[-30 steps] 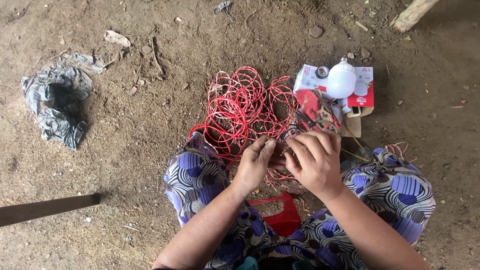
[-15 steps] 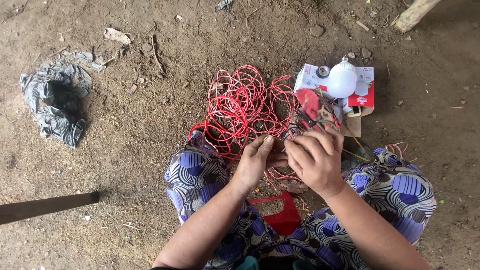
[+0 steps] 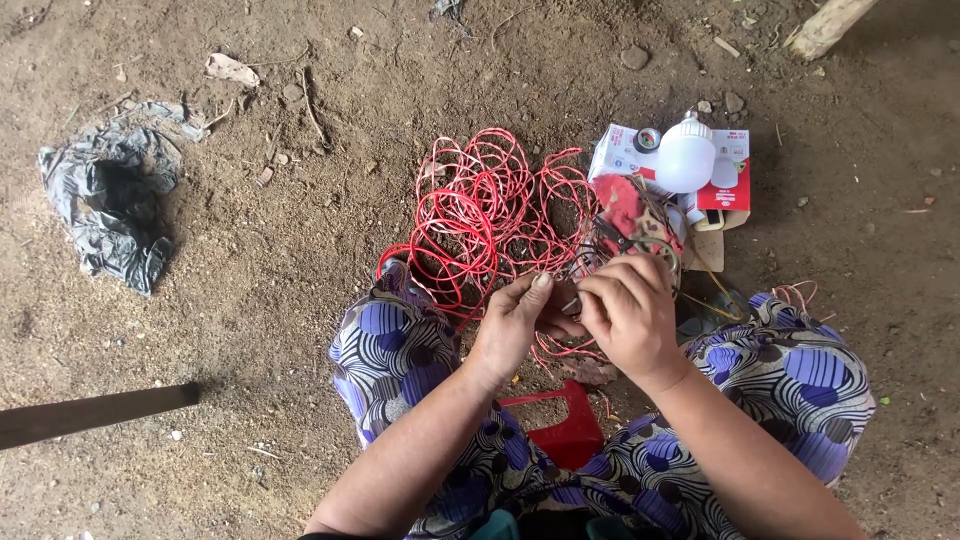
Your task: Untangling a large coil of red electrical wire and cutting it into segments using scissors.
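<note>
Both hands (image 3: 575, 315) pinched shut on red wire (image 3: 480, 215) end; risk: snagging in tangled coil, slipping free.

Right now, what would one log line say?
left hand: pinching red wire | right hand: working same spot | white bulb on box | dirt floor

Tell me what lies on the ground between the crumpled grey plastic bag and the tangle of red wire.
In the head view, only bare dirt with small stones and twigs lies between the grey plastic bag and the red wire.
</note>
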